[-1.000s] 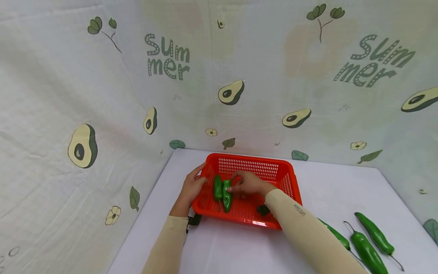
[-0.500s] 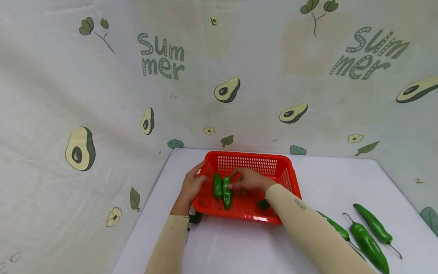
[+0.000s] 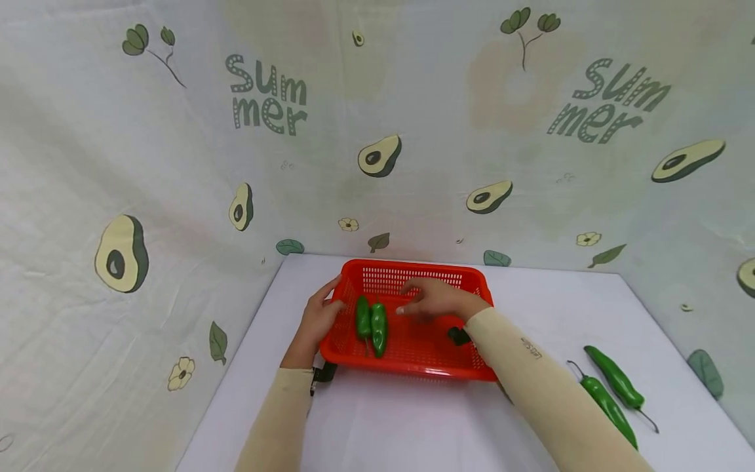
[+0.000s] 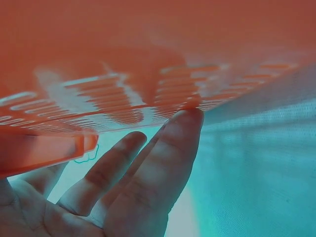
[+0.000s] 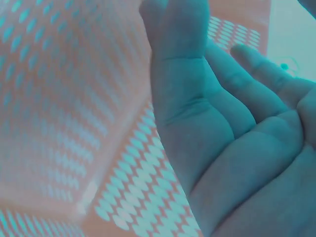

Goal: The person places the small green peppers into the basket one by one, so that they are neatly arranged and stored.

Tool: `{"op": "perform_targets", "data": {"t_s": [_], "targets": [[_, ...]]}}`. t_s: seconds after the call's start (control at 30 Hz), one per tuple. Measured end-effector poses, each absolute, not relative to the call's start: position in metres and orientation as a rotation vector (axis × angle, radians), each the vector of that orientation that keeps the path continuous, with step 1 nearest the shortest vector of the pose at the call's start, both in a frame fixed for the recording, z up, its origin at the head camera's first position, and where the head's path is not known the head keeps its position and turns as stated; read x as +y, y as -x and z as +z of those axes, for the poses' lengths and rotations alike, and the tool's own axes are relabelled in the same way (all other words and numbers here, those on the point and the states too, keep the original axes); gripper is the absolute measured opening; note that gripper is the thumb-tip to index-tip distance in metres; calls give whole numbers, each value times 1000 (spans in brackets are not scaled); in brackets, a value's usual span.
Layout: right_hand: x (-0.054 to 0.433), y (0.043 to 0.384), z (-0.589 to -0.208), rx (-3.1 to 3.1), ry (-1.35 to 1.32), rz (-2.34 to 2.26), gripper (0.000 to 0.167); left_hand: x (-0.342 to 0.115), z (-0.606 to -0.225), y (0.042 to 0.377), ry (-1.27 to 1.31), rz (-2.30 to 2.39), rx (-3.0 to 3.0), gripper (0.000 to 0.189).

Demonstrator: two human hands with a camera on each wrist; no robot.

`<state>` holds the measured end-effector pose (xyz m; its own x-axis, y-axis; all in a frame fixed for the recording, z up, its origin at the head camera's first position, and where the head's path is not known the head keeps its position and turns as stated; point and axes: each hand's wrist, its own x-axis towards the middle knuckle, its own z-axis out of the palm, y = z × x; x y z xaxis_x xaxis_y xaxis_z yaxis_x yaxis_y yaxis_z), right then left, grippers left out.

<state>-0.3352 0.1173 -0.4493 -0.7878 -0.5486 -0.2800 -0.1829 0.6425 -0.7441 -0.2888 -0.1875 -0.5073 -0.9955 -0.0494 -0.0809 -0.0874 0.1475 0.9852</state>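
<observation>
A red plastic basket with slotted walls stands on the white table. Two green chili peppers lie side by side on its floor, near the left wall. My left hand holds the basket's left rim, thumb over the top; in the left wrist view the fingers reach along the outer wall. Inside the basket, my right hand hovers right of the peppers, apart from them. Its thumb and index finger are spread with nothing between them. Only the hand and basket mesh show in the right wrist view.
To the right on the table lie two more green chili peppers, partly beside my right sleeve. A printed cloth rises behind and at the left of the table.
My right hand has let go of the right-hand pepper in the basket and moved off to the right. My left hand stays on the rim. The head view has shifted slightly.
</observation>
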Motion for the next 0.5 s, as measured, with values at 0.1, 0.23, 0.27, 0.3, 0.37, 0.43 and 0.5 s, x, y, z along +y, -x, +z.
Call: {"op": "perform_targets", "data": {"t_s": [0.1,0.23,0.27,0.3,0.37,0.43,0.5], "targets": [[134,327,-435,2376,576,-1028,69,-189,-510,287,158,2015,2362,64],[166,310,-412,2457,588,-1041,69,-190,-512,284,165,2019,2355,64],[176,306,-407,2488,594,-1029,69,-190,-512,283,163,2022,2354,64],[186,302,-403,2523,599,-1008,69,-190,-512,283,162,2027,2349,64],[207,294,-395,2562,595,-975,69,-190,-511,283,154,2042,2341,64],[229,286,-389,2577,571,-956,68,-189,-509,283,142,2056,2335,64],[251,277,-386,2586,536,-943,66,-188,-507,285,131,2070,2328,64]]}}
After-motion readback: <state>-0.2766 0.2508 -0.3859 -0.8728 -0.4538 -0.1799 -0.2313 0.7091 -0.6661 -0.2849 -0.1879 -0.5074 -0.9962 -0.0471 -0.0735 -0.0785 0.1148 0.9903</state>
